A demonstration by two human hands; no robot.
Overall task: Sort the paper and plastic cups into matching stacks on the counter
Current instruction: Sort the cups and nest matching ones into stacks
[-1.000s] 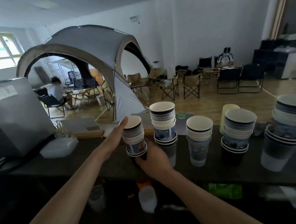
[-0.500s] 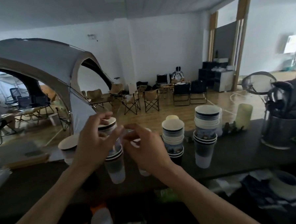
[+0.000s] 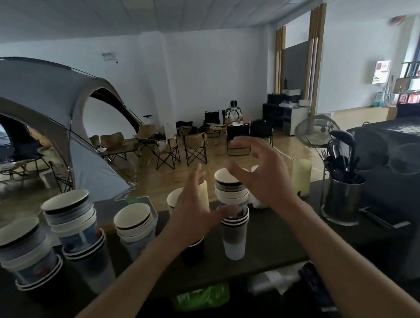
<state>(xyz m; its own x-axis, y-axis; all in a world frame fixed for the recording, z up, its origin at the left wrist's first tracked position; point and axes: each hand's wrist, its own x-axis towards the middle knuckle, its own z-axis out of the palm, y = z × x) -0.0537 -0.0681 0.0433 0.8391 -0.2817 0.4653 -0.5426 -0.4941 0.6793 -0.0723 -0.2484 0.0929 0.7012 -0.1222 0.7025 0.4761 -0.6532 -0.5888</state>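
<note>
Head view. Seen across the dark counter (image 3: 269, 243): five mixed stacks of paper and plastic cups along its far edge. Far-left stack (image 3: 24, 251) near the left corner, second stack (image 3: 74, 226) just beside it, third stack (image 3: 134, 226) toward the middle. Then a stack (image 3: 176, 199) half hidden behind the left hand (image 3: 192, 215), and the tall stack (image 3: 232, 213) near the middle, paper cups nested into a clear plastic one at the bottom.

Changed within the last second: both hands gone from the cups they clutched half a second ago, now shifted onto the tall stack. Right hand (image 3: 261, 178) empty, fingers wide and curled like a claw just above the top rim. Left hand's fingers loose and stretched upward, thumb blurred at the stack's side; touching or not, cannot tell. Nothing carried in either hand.

Judged from that: previous stack set down, next one about to be taken apart. Sorting far from done, every visible stack still mixing paper with plastic. Likely next: pinch the top paper cups while steadying the base. Risk: tall, top-heavy stack tipping toward the utensil holder (image 3: 340, 200) near the right end.
</note>
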